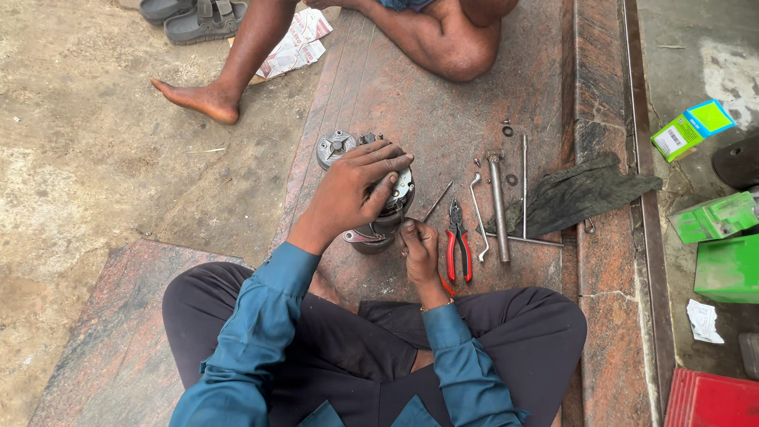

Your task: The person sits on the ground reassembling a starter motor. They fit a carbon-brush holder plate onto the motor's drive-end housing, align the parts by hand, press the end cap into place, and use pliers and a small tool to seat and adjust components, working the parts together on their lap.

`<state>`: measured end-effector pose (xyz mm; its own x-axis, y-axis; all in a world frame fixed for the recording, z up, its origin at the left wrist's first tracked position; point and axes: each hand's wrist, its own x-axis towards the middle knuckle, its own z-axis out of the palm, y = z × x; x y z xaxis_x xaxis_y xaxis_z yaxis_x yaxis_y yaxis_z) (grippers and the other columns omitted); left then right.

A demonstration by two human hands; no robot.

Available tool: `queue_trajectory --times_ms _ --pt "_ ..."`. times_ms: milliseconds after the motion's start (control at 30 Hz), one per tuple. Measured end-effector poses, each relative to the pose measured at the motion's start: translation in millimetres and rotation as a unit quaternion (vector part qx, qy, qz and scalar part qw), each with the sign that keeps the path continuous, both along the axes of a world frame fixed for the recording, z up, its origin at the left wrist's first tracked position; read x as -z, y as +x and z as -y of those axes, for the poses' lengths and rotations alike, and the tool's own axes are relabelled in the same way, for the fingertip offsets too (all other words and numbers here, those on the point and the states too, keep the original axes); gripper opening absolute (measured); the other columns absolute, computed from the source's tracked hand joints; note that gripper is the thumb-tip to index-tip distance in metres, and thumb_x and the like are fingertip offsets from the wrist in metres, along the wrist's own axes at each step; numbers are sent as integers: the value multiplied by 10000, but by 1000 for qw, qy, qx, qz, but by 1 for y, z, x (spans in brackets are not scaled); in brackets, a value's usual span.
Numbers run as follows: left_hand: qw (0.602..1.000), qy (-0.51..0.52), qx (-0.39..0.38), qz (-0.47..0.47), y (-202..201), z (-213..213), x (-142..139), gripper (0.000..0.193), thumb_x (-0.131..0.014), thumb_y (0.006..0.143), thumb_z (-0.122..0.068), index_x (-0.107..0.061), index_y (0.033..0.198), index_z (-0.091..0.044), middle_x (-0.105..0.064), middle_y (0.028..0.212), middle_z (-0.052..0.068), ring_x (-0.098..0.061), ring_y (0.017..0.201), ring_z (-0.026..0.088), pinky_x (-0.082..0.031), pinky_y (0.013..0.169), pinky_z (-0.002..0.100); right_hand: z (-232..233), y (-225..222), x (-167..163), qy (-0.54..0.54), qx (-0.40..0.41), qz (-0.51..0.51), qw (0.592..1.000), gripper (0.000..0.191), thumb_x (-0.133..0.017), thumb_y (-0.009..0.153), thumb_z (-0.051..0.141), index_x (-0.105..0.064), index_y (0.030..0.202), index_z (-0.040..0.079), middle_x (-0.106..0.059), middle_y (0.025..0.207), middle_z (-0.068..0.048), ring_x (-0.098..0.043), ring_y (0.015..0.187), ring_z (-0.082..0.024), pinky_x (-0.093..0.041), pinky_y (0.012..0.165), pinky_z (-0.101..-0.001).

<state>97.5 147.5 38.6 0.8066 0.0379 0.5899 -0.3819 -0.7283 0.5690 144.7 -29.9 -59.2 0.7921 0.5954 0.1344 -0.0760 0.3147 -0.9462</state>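
Left hand (356,190) grips motor housing (379,207) — right hand (419,251) seemingly pinches its base

Your left hand (353,190) covered most of the motor housing (378,207), so its top face and whatever your fingers pressed on couldn't be read. Your right hand (420,255) was curled at the housing's base; anything pinched in it was hidden, grip unclear. The small washers (507,130) and screws (480,164) were too small to identify. The dark rag (581,192) hid one end of the thin rod (522,239). The other person's legs (427,35), the sandals (194,16), the red tray (711,399) and the dark object (739,162) were cut off by the frame.
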Motion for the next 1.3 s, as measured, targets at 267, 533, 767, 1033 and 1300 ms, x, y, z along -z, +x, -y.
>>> queue_trajectory --times_ms 267,533,767,1033,1300 --pt "996 21 -67 49 -10 13 -4 359 -641 978 -127 -691 1325 -49 -657 1404 169 -553 1383 413 -423 1171 487 13 21 -6 -49 -105 -15 993 528 -561 1055 476 -497 688 102 -438 616 33 -374 535 -57 -277 481 -247" --pt "989 102 -99 42 -70 9 -13 300 -853 815 -238 -756 1097 -198 -683 874 21 -642 830 243 -522 723 374 16 30 -7 -12 -199 -130 971 503 -564 1047 464 -512 711 93 -409 593 26 -354 493 -59 -280 441 -245" --pt "976 205 -69 -3 -84 11 -3 386 -806 756 -175 -782 1138 -229 -698 888 -1 -654 776 232 -518 629 385 18 33 -7 -23 -212 -116 970 530 -576 1043 497 -515 718 83 -425 617 19 -359 508 -58 -293 447 -237" --pt "992 48 -97 59 -65 38 17 188 -838 843 -210 -694 896 -101 -653 771 43 -654 682 234 -498 584 375 17 32 -7 -34 -199 -119 972 520 -580 1017 512 -501 709 100 -431 610 17 -363 500 -61 -292 440 -245" --pt "978 55 -196 42 -55 63 16 274 -822 851 -196 -588 785 -69 -601 702 84 -624 623 274 -473 560 409 19 31 -5 -39 -198 -105 974 529 -585 1024 526 -493 698 119 -427 590 24 -360 501 -60 -287 453 -248"
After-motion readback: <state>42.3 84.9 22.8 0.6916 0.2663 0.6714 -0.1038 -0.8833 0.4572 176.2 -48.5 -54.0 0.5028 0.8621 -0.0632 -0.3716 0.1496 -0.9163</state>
